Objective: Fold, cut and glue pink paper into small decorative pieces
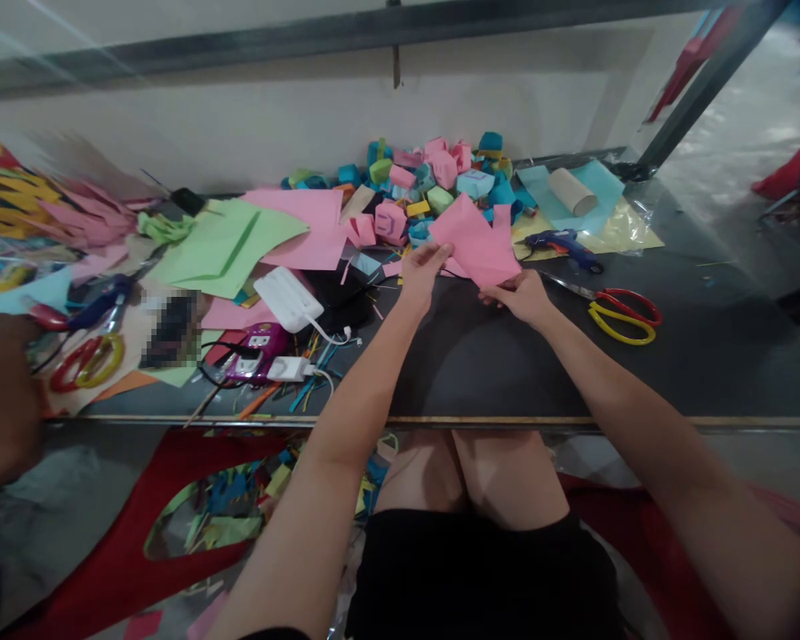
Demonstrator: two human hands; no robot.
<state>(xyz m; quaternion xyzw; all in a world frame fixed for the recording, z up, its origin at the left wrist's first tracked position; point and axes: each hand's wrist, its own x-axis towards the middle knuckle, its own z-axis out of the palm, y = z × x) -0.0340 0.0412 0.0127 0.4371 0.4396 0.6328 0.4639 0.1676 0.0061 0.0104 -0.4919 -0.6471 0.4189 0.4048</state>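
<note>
A piece of pink paper (476,240) is stretched between my two hands, just above the dark table. My left hand (428,267) pinches its left edge with thumb and fingers. At its lower right corner, my right hand (516,296) has its fingers closed on the same sheet. The paper has an irregular cut outline, with a tab standing up at its right. Behind it lies a heap of small folded paper pieces (444,169) in pink, blue, green and yellow. Scissors (613,307) with red and yellow handles lie right of my right hand, near a blue glue gun (564,244).
A cardboard tube (572,192) rests on blue paper at the back right. Green sheets (223,244), a white power adapter (288,298), a purple power strip (260,354) and a second pair of scissors (88,363) crowd the left. Another person's arm (4,400) is at the far left.
</note>
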